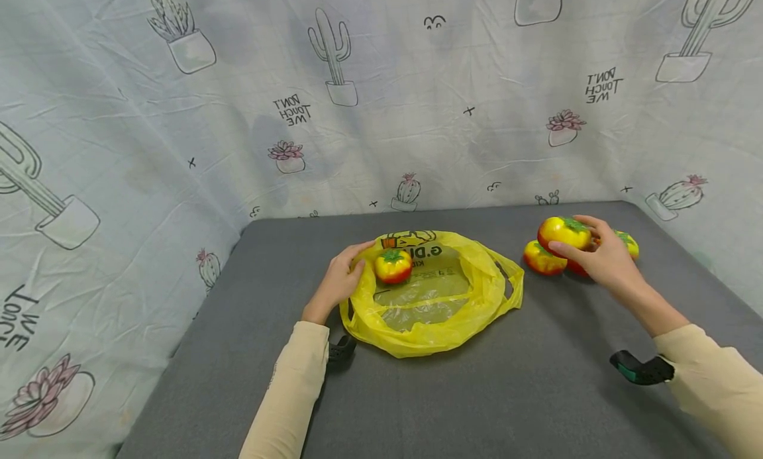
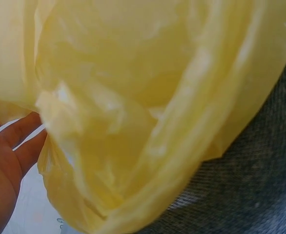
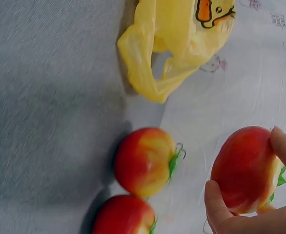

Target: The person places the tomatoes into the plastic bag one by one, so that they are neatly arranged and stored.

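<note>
A yellow plastic bag [image 1: 429,340] lies with its mouth spread wide on the grey table. My left hand [image 1: 341,277] grips the left side of its rim; in the left wrist view the fingers [image 2: 28,141] go partly out of sight behind the film [image 2: 133,97]. Just inside that rim is a red-and-yellow persimmon [image 1: 393,267] with a green leafy top. To the right of the bag, my right hand [image 1: 610,260] holds another persimmon [image 1: 560,232] between thumb and fingers, raised over the others. The right wrist view shows this held persimmon [image 3: 245,168] from its red side.
Several more persimmons cluster below the right hand, among them one at the left [image 1: 544,259] and one partly hidden behind the hand [image 1: 628,245]. The bag's handle loop [image 1: 509,280] reaches toward them. A cactus-print cloth [image 1: 381,134] hangs behind the table.
</note>
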Demonstrator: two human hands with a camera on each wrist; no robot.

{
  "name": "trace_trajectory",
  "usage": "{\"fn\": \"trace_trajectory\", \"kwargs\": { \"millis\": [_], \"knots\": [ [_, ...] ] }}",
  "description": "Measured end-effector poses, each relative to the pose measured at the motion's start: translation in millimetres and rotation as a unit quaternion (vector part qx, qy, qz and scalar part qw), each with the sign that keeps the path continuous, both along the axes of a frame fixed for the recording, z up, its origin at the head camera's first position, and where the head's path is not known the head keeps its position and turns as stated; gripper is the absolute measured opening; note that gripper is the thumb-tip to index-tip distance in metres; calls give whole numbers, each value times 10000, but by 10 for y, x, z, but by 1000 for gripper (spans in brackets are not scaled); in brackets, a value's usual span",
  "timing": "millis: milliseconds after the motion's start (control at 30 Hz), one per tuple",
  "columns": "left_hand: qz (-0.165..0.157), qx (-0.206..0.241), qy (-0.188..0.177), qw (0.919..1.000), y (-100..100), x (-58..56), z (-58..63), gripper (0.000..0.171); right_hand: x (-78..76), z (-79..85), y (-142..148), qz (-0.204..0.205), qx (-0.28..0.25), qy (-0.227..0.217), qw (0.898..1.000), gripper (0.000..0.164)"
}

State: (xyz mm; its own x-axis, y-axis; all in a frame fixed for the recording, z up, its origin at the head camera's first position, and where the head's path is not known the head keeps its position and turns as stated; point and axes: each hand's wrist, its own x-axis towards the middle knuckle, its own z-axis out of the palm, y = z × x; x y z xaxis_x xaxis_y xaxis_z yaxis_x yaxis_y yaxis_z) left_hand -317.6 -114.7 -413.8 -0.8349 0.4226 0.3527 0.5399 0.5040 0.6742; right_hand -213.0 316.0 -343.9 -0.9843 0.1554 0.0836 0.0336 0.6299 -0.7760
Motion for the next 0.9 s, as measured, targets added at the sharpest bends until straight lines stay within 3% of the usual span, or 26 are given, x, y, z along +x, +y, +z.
{"fn": "trace_trajectory", "kwargs": {
  "millis": [300,900],
  "knots": [
    [-72,40,156,9998,0,4,2,42,-96,-19,-244,257,18,-44,9997,89],
    [-111,50,110,9999,-4,-1,3,42,-204,-74,-835,1057,-222,-15,9942,81]
  ]
}}
